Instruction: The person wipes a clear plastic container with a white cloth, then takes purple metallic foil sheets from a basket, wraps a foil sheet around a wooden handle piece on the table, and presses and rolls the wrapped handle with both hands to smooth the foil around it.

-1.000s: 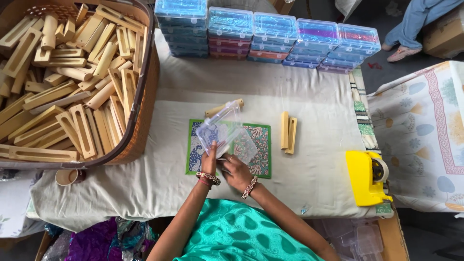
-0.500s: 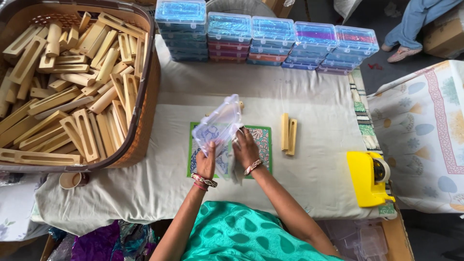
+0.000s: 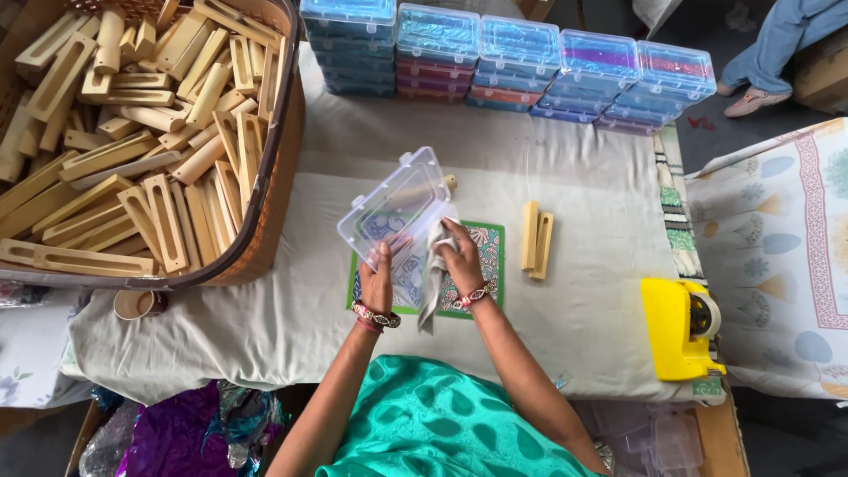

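The clear box (image 3: 395, 215) is sitting higher and more tilted than half a second ago: it is now being held open over the green mat (image 3: 488, 256), lid swung up toward the basket, where before it was lower and bunched close to the wrists.

The left hand (image 3: 378, 281) is gripping the near edge of the box from below, thumb on the rim. The right hand (image 3: 459, 256) is clenching a grey cloth (image 3: 430, 283) and pressing it against the inside of the box, the tail of the cloth hanging down toward the person's lap. To do this wiping well, I'd judge the left hand should be bracing the box firmly so the thin plastic is not flexing, while the cloth is working into the corners and along the hinge, with light pressure so the lid is not straining.

Just beyond the mat, two wooden pieces (image 3: 535, 240) are lying side by side on the counter (image 3: 592, 309), which is covered in pale cloth. A short wooden stick is peeking out behind the box. A yellow tape dispenser (image 3: 678, 329) is sitting at the right edge.

To the left, a big basket (image 3: 274, 185) is brimming with slotted wooden pieces. At the far edge, stacks of boxes (image 3: 512, 62) with blue lids are standing in a row. Past them, someone's leg and shoe (image 3: 751, 99) are showing on the floor, and a patterned sheet (image 3: 786, 256) is covering something to the right.
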